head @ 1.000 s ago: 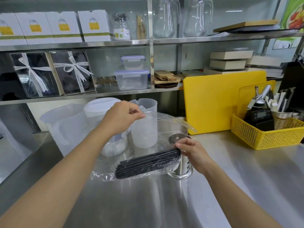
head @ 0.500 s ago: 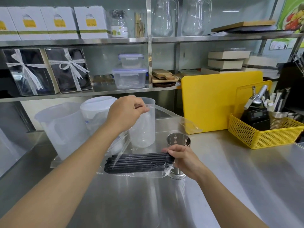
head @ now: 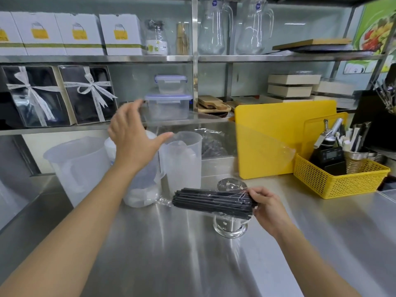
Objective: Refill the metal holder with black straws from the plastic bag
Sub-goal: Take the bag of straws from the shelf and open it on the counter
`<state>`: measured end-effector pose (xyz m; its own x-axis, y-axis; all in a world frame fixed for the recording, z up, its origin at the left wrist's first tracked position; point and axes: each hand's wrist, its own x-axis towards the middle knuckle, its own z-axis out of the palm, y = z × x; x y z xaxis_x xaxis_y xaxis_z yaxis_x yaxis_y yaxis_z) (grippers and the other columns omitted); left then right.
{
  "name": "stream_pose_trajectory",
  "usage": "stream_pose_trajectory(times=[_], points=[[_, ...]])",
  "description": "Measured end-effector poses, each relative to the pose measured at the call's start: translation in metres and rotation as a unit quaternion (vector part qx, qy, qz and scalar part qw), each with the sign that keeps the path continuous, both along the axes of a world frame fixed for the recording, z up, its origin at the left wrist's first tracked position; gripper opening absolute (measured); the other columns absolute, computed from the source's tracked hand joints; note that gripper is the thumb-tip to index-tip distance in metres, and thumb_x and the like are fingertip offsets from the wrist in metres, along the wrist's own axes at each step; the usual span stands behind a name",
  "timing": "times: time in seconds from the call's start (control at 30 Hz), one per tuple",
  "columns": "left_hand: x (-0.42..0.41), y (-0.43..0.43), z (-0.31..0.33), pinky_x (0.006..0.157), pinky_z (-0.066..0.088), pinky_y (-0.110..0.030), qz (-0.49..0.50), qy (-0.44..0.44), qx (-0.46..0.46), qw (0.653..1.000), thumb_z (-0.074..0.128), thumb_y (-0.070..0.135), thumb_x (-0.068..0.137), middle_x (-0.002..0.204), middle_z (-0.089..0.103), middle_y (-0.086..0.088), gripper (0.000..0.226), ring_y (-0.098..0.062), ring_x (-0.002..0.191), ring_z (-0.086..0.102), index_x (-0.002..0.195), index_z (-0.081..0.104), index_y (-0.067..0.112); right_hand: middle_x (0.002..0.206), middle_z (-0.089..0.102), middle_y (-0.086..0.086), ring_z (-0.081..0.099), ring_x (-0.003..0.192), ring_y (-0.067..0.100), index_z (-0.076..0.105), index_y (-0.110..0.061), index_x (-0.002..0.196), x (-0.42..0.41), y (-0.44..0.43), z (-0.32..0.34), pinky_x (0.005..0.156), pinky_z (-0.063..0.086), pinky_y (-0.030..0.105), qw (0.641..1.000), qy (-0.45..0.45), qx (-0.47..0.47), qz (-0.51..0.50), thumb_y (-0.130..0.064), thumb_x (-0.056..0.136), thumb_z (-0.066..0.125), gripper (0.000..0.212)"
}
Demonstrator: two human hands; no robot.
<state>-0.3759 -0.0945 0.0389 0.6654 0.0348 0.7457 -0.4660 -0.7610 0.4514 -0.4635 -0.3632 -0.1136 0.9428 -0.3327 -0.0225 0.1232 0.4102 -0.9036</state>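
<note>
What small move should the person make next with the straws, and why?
Probably tip the straws upright over the holder. The right hand grips the bundle at one end, lying level across the holder's open top; the left hand is open and raised, with the bag loose behind.

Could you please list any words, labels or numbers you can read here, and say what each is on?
No text here can be read.
White boxes: yellow logo, print blurred.
Glass jar: label too small.
Glass pitchers: blue stickers, unreadable.
Digital scale: display too small.
Ribbons on the gift boxes: lettering blurred.
</note>
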Motion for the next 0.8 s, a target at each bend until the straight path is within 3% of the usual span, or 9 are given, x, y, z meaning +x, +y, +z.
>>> stream_pose_trajectory(times=[0.07,0.17,0.23,0.33,0.4,0.47,0.63,0.7,0.8], points=[[0.008,0.007,-0.005,0.110,0.023,-0.046,-0.039,0.067,-0.091,0.993,0.079,0.044,0.061,0.146,0.031,-0.010,0.099,-0.027,0.134,0.028,0.139,0.023,0.019,0.061,0.069,0.001,0.061,0.058,0.014,0.058,-0.004,0.075,-0.006,-0.008,0.005,0.062,0.040,0.032,1.000,-0.005,0.004,-0.017,0.004,0.086,0.048,0.016],[0.015,0.011,-0.018,0.103,0.033,-0.037,-0.164,0.234,-0.215,0.934,0.078,0.033,0.068,0.144,0.037,-0.011,0.099,-0.019,0.125,0.038,0.141,0.012,0.024,0.060,0.069,0.000,0.062,0.057,0.014,0.057,-0.003,0.075,-0.016,-0.018,0.014,0.061,0.041,0.033,0.999,-0.014,0.002,-0.044,0.003,0.086,0.047,0.016],[0.019,0.009,-0.031,0.098,0.038,-0.036,-0.190,0.284,-0.251,0.905,0.076,0.024,0.072,0.137,0.045,-0.013,0.086,-0.019,0.117,0.044,0.138,0.022,0.019,0.061,0.069,0.000,0.063,0.057,0.013,0.057,-0.002,0.077,-0.023,-0.024,0.018,0.061,0.042,0.033,0.998,-0.018,-0.001,-0.058,0.003,0.086,0.047,0.014],[0.024,-0.002,-0.049,0.090,0.044,-0.033,-0.209,0.291,-0.282,0.890,0.075,0.015,0.072,0.113,0.059,-0.013,0.046,-0.021,0.099,0.053,0.110,0.050,0.012,0.065,0.069,0.003,0.061,0.064,0.017,0.058,-0.002,0.075,-0.034,-0.035,0.023,0.062,0.042,0.032,0.996,-0.013,-0.010,-0.084,0.003,0.085,0.048,0.015],[0.025,-0.012,-0.059,0.080,0.045,-0.026,-0.216,0.280,-0.279,0.893,0.075,0.014,0.072,0.091,0.059,-0.003,0.029,-0.020,0.092,0.053,0.093,0.055,0.014,0.067,0.068,0.004,0.057,0.068,0.020,0.059,-0.002,0.075,-0.042,-0.043,0.024,0.062,0.042,0.031,0.995,-0.011,-0.019,-0.101,0.003,0.085,0.049,0.015],[0.024,-0.023,-0.067,0.070,0.042,-0.020,-0.219,0.267,-0.281,0.895,0.075,0.012,0.072,0.080,0.053,0.002,0.024,-0.018,0.084,0.051,0.086,0.056,0.013,0.065,0.069,0.002,0.056,0.070,0.021,0.059,-0.001,0.076,-0.049,-0.052,0.023,0.062,0.041,0.031,0.993,-0.009,-0.027,-0.113,0.003,0.085,0.050,0.014],[0.017,-0.051,-0.079,0.060,0.038,-0.021,-0.254,0.298,-0.252,0.885,0.073,0.008,0.074,0.067,0.053,-0.002,0.024,-0.013,0.063,0.048,0.065,0.051,0.015,0.065,0.070,0.003,0.056,0.072,0.024,0.061,-0.001,0.076,-0.060,-0.078,0.018,0.062,0.042,0.032,0.990,-0.007,-0.041,-0.134,0.003,0.084,0.050,0.014],[0.016,-0.060,-0.080,0.060,0.039,-0.022,-0.255,0.308,-0.245,0.883,0.070,0.007,0.076,0.063,0.054,-0.004,0.026,-0.014,0.060,0.050,0.062,0.050,0.014,0.064,0.070,0.003,0.056,0.071,0.024,0.061,-0.001,0.075,-0.060,-0.089,0.018,0.062,0.042,0.032,0.989,-0.008,-0.046,-0.138,0.004,0.085,0.050,0.015],[0.016,-0.074,-0.081,0.070,0.048,-0.028,-0.304,0.364,-0.257,0.842,0.060,0.002,0.083,0.069,0.067,-0.006,0.021,-0.018,0.066,0.063,0.068,0.049,0.012,0.061,0.070,0.001,0.060,0.064,0.019,0.066,-0.005,0.065,-0.059,-0.108,0.018,0.060,0.041,0.030,0.989,-0.014,-0.048,-0.137,0.005,0.085,0.049,0.029]])
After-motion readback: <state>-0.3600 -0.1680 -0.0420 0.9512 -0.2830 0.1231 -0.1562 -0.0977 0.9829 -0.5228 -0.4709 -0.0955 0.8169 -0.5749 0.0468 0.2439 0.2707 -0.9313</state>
